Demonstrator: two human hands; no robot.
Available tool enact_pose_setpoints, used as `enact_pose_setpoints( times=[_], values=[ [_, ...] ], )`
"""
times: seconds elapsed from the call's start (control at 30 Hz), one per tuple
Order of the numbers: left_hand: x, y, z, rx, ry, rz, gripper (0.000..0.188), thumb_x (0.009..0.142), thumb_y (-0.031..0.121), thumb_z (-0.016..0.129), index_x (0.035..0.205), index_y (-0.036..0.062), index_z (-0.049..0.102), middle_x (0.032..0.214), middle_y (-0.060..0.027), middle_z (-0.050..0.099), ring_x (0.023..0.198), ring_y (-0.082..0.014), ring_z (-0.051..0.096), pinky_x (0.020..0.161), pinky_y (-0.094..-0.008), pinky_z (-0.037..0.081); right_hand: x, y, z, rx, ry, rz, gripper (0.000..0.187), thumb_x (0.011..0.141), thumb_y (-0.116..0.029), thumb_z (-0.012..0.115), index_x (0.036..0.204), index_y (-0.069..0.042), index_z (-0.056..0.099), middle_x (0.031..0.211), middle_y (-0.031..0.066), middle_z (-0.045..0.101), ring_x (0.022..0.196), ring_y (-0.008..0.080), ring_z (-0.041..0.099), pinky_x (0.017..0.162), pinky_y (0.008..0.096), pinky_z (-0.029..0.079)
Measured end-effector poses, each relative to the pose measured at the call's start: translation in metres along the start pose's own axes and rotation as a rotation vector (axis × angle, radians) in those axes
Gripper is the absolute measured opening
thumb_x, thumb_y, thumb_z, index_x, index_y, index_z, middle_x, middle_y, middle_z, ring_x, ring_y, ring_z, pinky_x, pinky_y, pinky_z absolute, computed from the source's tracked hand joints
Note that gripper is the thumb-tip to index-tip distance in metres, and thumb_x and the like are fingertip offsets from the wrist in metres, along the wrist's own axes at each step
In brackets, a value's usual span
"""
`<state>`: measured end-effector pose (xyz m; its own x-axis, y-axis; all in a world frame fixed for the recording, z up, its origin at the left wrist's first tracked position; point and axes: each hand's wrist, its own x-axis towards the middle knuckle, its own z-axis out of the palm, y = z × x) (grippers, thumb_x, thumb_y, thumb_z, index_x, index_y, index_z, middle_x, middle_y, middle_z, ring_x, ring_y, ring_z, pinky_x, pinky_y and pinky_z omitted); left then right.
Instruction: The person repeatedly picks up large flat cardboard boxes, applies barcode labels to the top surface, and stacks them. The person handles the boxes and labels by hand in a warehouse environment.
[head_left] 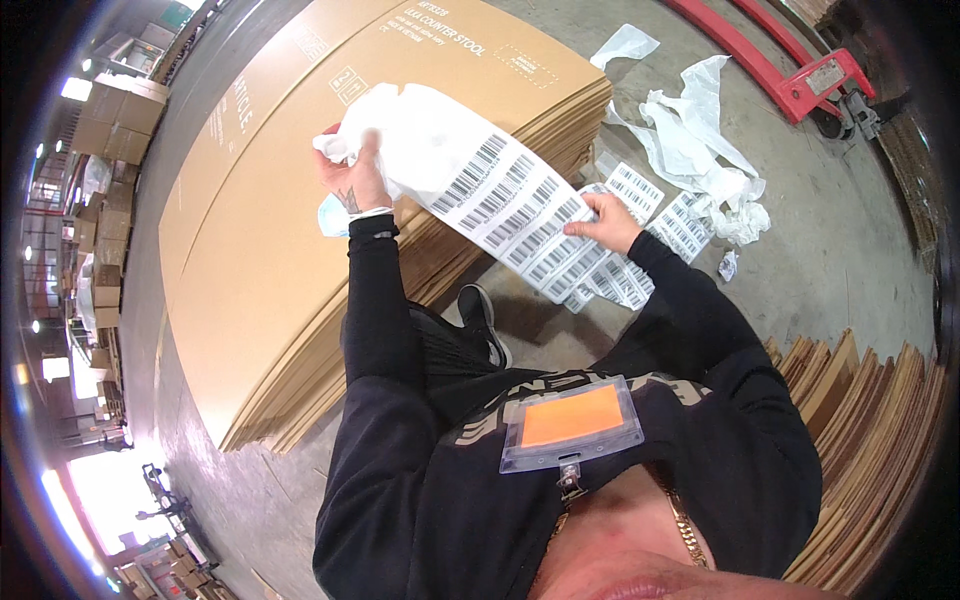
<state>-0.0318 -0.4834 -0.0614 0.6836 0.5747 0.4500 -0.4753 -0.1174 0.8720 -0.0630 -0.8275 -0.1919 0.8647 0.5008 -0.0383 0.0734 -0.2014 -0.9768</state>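
Note:
A long strip of white barcode labels (510, 205) stretches between my hands, over the edge of a stack of flat cardboard boxes (270, 200). My left hand (356, 180) is closed on the crumpled white far end of the strip, above the top box. Farther right, my right hand (608, 224) pinches the printed part between thumb and fingers. More label sheets (632, 188) hang or lie beyond and below that hand; whether they join the strip I cannot tell. Something pale blue (334, 216) sits against my left wrist.
Crumpled white backing paper (700, 130) and a small wad (728, 265) lie on the concrete floor at the right. A red pallet jack (815, 85) stands at the far right. Another stack of flat cardboard (870, 430) is at the near right. Boxes (115, 120) are piled along the left.

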Motion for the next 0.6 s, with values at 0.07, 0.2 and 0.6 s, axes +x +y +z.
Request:
enact_pose_setpoints(
  times=[0.07, 0.2, 0.6],
  values=[
    [-0.008, -0.004, 0.012, 0.013, -0.059, -0.03, 0.044, 0.077, -0.009, 0.07, 0.116, 0.0018, 0.052, 0.108, -0.0134, 0.064, 0.097, -0.022, 0.065, 0.086, -0.0336, 0.053, -0.009, 0.007, -0.002, 0.018, -0.001, 0.107, 0.043, 0.074, -0.026, 0.084, 0.102, 0.002, 0.068, 0.092, 0.0134, 0.072, 0.087, 0.0175, 0.067, 0.079, 0.0313, 0.051],
    [-0.022, -0.006, 0.038, 0.095, -0.285, -0.03, 0.042, 0.08, -0.006, 0.07, 0.117, 0.0023, 0.055, 0.104, -0.0112, 0.066, 0.095, -0.0184, 0.065, 0.084, -0.0312, 0.053, -0.005, -0.014, -0.04, -0.381, -0.111, -0.056, 0.088, 0.066, -0.03, 0.088, 0.137, -0.003, 0.045, 0.13, 0.0189, 0.055, 0.12, 0.028, 0.053, 0.102, 0.039, 0.042],
    [-0.046, 0.016, 0.056, 0.324, -0.55, 0.078, 0.063, 0.08, -0.007, 0.069, 0.133, 0.0075, 0.037, 0.102, -0.0107, 0.065, 0.094, -0.0181, 0.067, 0.079, -0.0289, 0.054, 0.096, -0.139, -0.036, 0.139, -0.156, -0.448, 0.081, 0.089, -0.028, 0.07, 0.154, -0.014, 0.024, 0.158, 0.0078, 0.026, 0.141, 0.0231, 0.031, 0.11, 0.0358, 0.036]
  ],
)
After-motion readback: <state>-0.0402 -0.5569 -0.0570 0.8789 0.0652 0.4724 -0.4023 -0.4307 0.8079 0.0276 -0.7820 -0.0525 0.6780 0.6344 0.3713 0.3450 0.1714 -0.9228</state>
